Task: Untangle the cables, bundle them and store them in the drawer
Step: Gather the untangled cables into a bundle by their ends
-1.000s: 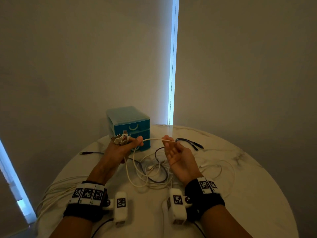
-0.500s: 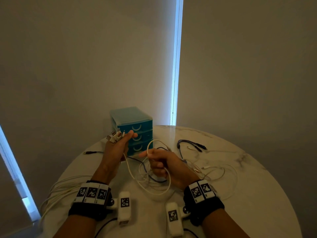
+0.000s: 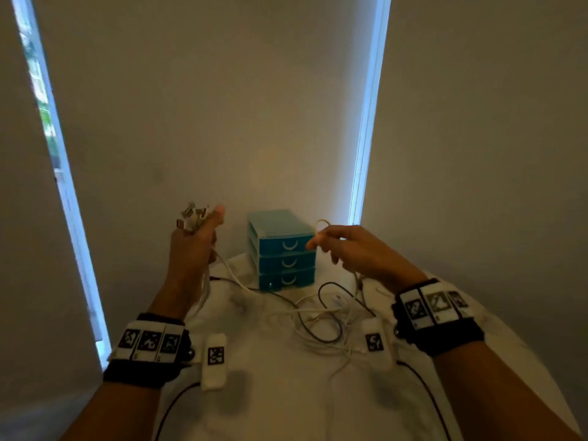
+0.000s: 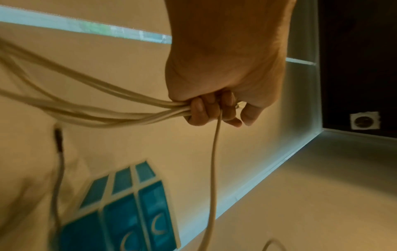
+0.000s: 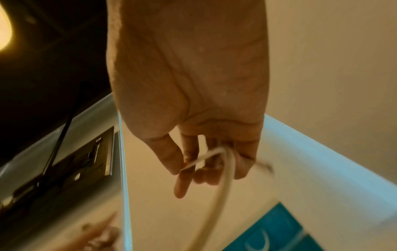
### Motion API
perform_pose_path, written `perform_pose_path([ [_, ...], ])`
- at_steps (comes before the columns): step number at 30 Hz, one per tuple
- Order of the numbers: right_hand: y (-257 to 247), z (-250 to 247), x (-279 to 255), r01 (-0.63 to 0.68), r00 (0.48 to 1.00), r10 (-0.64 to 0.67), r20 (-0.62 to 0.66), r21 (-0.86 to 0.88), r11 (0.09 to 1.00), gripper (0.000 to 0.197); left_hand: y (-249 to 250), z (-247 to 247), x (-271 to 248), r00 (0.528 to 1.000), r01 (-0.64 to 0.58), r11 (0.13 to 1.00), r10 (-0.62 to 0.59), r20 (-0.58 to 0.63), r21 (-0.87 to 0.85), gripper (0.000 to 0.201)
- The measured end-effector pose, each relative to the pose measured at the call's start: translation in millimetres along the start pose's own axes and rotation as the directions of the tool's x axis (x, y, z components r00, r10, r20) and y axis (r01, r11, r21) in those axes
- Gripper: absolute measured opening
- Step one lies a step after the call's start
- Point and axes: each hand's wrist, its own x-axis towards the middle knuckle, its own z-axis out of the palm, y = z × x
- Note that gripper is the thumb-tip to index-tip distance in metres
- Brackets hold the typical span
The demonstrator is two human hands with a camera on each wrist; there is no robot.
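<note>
Left hand (image 3: 194,240) fists a bunch of white cables (image 4: 111,108), plugs poking up; right hand (image 3: 353,249) pinches one white cable's loop (image 3: 321,223) above the tangle (image 3: 321,316) lying before the closed blue drawer unit (image 3: 281,249).

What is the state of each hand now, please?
Left hand: grips a bunch of white cables.
Right hand: fingers curled round one white cable.

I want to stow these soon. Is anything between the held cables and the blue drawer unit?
Nothing stands in the air between the left hand with its white cables and the drawer unit. But all three drawers look closed, and loose cables lie tangled on the table before it.
</note>
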Motion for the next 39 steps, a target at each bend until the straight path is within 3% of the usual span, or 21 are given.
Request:
perform_pose_path([
  [3,-5,-25,18,-0.036,0.998,0.017,-0.059,-0.344,0.938,0.026,36,-34,7,0.994,-0.066,0.997,0.07,-0.089,0.043,0.031],
  [5,-9,-30,30,-0.154,0.986,0.166,-0.02,-0.502,0.851,0.022,52,-57,9,0.987,-0.075,0.992,0.087,-0.134,0.098,0.037],
  [7,-17,-24,39,-0.205,0.94,0.333,0.071,-0.663,0.72,0.022,59,-77,9,0.983,-0.071,0.985,0.096,-0.157,0.155,0.043],
  [9,-30,-7,44,-0.179,0.887,0.43,0.165,-0.736,0.652,0.025,62,-88,5,0.987,-0.048,0.977,0.079,-0.143,0.208,0.047],
  [11,-47,17,52,-0.049,0.874,0.389,0.292,-0.743,0.667,0.026,63,-94,-3,0.993,-0.023,0.969,0.052,-0.11,0.247,0.047],
  [13,-59,43,64,0.128,0.921,0.128,0.368,-0.596,0.793,0.028,63,-94,-13,0.997,-0.008,0.962,0.029,-0.076,0.274,0.046],
  [15,-68,62,71,0.23,0.962,-0.184,0.204,-0.233,0.945,0.049,62,-92,-19,0.996,-0.01,0.956,0.036,-0.082,0.294,0.048],
  [16,-71,69,73,0.255,0.963,-0.247,0.107,-0.067,0.965,0.06,62,-94,-20,0.995,-0.016,0.953,0.046,-0.09,0.301,0.048],
  [17,-74,75,72,0.255,0.964,-0.26,0.048,0.082,0.963,0.066,61,-95,-21,0.994,-0.021,0.952,0.052,-0.093,0.307,0.047],
  [19,-71,88,64,0.233,0.968,-0.252,0.021,0.309,0.922,0.057,57,-99,-21,0.996,-0.03,0.941,0.055,-0.067,0.337,0.04],
  [23,-44,114,33,0.279,0.945,-0.322,0.05,0.384,0.88,0.022,44,-92,-27,0.998,-0.031,0.862,0.001,0.059,0.506,0.036],
  [26,-24,126,8,0.323,0.94,-0.34,-0.012,0.349,0.88,0.021,29,-69,-28,0.973,-0.094,0.688,-0.09,0.213,0.72,0.037],
  [29,3,132,1,0.284,0.959,-0.265,-0.103,0.426,0.859,0.024,10,-39,-27,0.887,-0.185,0.448,-0.306,0.345,0.875,0.03],
  [31,23,134,0,0.215,0.976,-0.176,-0.126,0.485,0.848,0.027,4,-21,-30,0.843,-0.207,0.389,-0.395,0.366,0.898,0.029],
  [33,42,135,-5,0.1,0.995,-0.064,-0.08,0.593,0.799,0.04,0,-5,-33,0.802,-0.242,0.372,-0.443,0.4,0.896,0.031],
  [35,58,137,-10,-0.051,0.999,0.038,0.034,0.653,0.756,0.054,0,11,-37,0.796,-0.282,0.372,-0.423,0.433,0.884,0.042],
  [37,67,142,-13,-0.147,0.987,0.061,0.151,0.659,0.738,0.057,1,26,-39,0.797,-0.338,0.366,-0.38,0.47,0.867,0.051],
  [39,69,149,-15,-0.161,0.98,0.033,0.198,0.675,0.72,0.068,6,46,-42,0.771,-0.383,0.363,-0.381,0.51,0.849,0.048],
])
